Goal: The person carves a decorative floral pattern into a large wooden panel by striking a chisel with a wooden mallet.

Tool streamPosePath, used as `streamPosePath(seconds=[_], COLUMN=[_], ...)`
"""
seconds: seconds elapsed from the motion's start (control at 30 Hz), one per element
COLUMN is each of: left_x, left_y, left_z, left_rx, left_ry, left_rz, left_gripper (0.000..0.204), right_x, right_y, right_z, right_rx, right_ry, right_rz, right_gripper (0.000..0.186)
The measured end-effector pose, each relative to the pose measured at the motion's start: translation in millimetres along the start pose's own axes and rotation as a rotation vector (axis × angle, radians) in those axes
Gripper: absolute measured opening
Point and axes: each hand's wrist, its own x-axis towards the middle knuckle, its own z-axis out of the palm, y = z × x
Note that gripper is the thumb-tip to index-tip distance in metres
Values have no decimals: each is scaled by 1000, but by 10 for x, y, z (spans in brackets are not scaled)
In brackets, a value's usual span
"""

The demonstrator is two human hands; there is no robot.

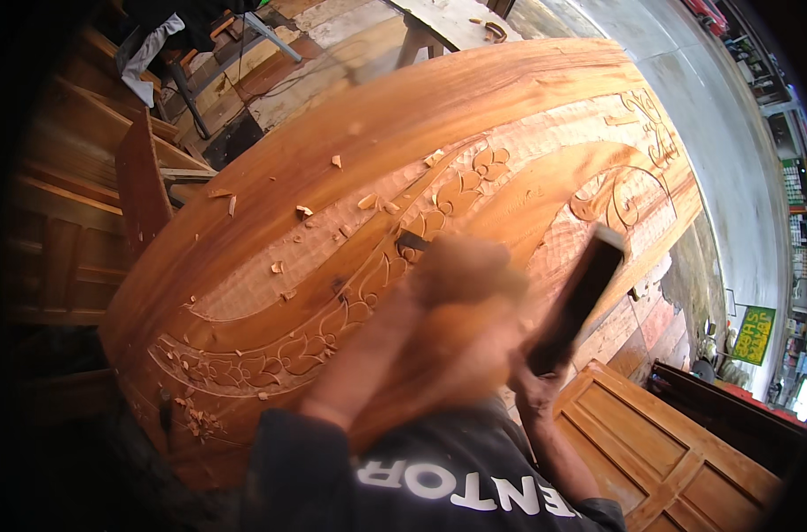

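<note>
A large wooden panel [297, 191] lies beneath my hands, with leaf and scroll carving in lowered, tool-marked bands. My left hand [464, 270] is closed and smeared by motion. From its far side sticks the short dark blade of a chisel [412, 240], at the edge of the carved leaf band [457, 191]. The rest of the chisel is hidden by the hand. My right hand [538, 387], to the right and nearer me, is wrapped around a dark, blocky mallet [581, 297], tilted up and blurred, apart from the left hand.
Loose wood shavings [304, 212] lie scattered over the panel, with a heap [199, 421] at its near left. A panelled door [643, 443] lies at the lower right. More wooden pieces [75, 239] stand at left. A pale table [457, 22] is beyond the far edge.
</note>
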Motion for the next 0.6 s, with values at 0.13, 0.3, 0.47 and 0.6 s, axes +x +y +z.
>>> streamPosePath(seconds=[0.13, 0.3, 0.47, 0.6], left_x=[-24, -77, -65, -38], left_y=[-60, -77, -102, -58], left_z=[110, 121, 142, -2], left_rx=[17, 38, 52, 33], left_ry=[-30, -36, -83, -84], left_rz=[-4, -39, -24, 41], left_gripper=[28, 30, 31, 30], right_x=[-27, 65, -42, -70], right_y=[-209, -84, 129, 148], right_z=[315, 162, 211, 260], right_rx=[72, -341, -295, -189], right_ry=[119, -111, -87, -131], right_rz=[20, -90, -2, -158], right_gripper=[51, 106, 110, 112])
